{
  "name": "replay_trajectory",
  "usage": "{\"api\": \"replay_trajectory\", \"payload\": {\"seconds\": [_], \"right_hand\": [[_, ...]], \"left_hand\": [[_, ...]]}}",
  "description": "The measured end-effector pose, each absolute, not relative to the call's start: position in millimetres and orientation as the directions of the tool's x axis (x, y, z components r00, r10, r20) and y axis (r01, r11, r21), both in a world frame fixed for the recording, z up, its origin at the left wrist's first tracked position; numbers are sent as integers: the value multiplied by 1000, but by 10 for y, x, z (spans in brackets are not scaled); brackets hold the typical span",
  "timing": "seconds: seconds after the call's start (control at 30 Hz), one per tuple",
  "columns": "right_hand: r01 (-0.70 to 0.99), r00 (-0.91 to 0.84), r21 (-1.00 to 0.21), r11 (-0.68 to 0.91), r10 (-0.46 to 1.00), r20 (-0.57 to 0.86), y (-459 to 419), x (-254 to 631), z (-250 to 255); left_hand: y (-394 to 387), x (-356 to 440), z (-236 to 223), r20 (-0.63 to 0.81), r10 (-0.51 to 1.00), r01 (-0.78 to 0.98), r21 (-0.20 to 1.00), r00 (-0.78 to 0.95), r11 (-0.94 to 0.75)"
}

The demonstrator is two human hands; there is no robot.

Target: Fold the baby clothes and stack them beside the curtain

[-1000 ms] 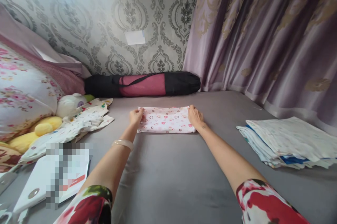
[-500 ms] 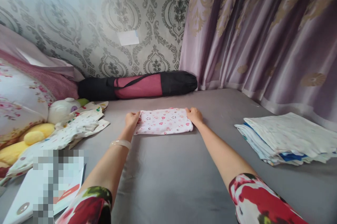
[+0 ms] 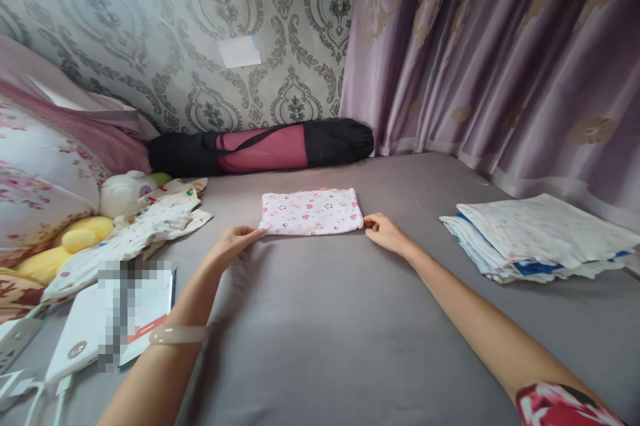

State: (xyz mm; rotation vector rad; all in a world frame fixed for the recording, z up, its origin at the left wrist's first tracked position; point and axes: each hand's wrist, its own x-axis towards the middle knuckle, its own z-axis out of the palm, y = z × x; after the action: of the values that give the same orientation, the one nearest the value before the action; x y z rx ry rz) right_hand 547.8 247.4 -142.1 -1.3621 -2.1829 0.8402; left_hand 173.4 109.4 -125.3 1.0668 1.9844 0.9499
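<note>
A white cloth (image 3: 310, 213) with pink hearts and small figures lies flat on the grey sheet, folded into a rectangle. At its near left corner, my left hand (image 3: 236, 244) pinches the fabric between thumb and fingers; a pale bangle (image 3: 177, 335) circles that forearm. The fingers of my right hand (image 3: 386, 234) are closed at the near right corner, with the thumb against the edge. A bit of pink fabric peeks out behind the cloth's far edge.
Folded cloths (image 3: 545, 233) are stacked at right. Left are a crumpled printed garment (image 3: 130, 233), plush toys (image 3: 125, 194), a floral pillow (image 3: 45, 179), a white power bank (image 3: 83, 326) and a power strip (image 3: 17, 343). A black and pink long bag (image 3: 265, 148) lies along the wall.
Both hands have moved from the sides of the cloth to its near corners. The cloth stays flat and folded. The view has tilted down a little.
</note>
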Motion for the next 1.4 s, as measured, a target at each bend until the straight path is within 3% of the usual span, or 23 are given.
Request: {"api": "replay_trajectory", "payload": {"seconds": [0.23,0.47,0.67,0.77,0.9,1.1,1.2,1.4], "right_hand": [[692,-370,-634,347,923,102,2457,5334,-1494],[773,-390,-512,376,917,84,2535,5397,-1474],[774,-433,-515,368,902,-7,2518,5542,-1383],[797,-422,-509,326,903,-83,2540,5525,-1289],[860,-292,-402,313,950,113,2524,5215,-1164],[721,-589,-314,617,785,192,2371,4329,-1171],[708,-639,-275,650,756,142,2360,4031,-1231],[712,-666,-232,663,742,80,2458,3911,-1370]], "left_hand": [[1083,1871,-1316,-124,876,210,946,-466,245],[1179,1858,-1355,-157,815,225,917,-558,331],[1160,1717,-1285,-170,855,469,775,-490,423],[1197,1671,-1271,-88,833,547,715,-547,435],[1375,1850,-1288,142,810,700,600,-569,387],[1864,2532,-1401,338,885,853,510,-321,115],[2070,2737,-1490,364,909,902,430,-204,30],[2222,2732,-1642,277,939,938,330,-206,108]]}}
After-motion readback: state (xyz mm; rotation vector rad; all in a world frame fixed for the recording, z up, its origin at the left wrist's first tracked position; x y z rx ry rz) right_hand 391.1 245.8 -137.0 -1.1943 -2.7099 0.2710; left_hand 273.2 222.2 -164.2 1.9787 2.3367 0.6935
